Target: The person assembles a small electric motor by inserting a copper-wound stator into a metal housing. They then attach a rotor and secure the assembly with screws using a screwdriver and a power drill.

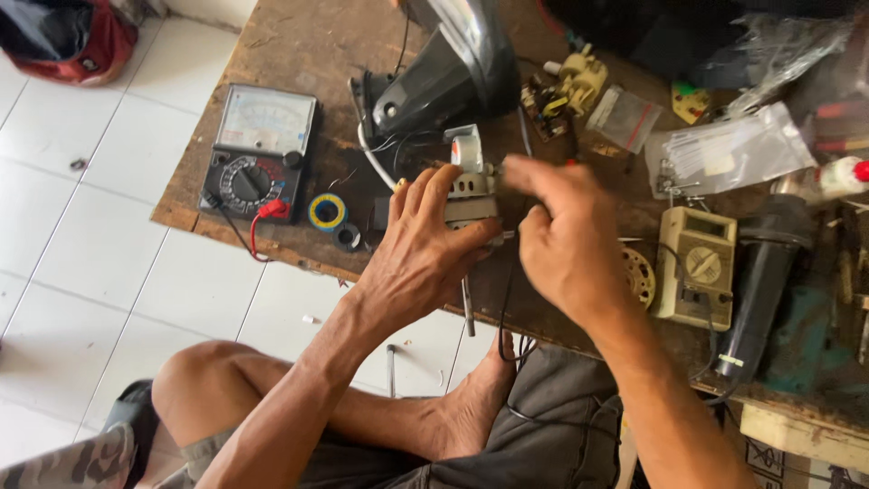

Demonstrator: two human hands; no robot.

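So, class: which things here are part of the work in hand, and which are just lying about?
In hand:
left hand
right hand
small grey metal part

Lying about:
black analog multimeter
beige meter
tape rolls
plastic bags

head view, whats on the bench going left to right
black analog multimeter → yellow-blue tape roll → left hand on a small grey part → right hand → beige meter → black cylindrical tool

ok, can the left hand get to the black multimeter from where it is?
Probably yes. The left hand holds a small grey part, so it must let go first. The multimeter lies open on the bench to its left, with only a tape roll between.
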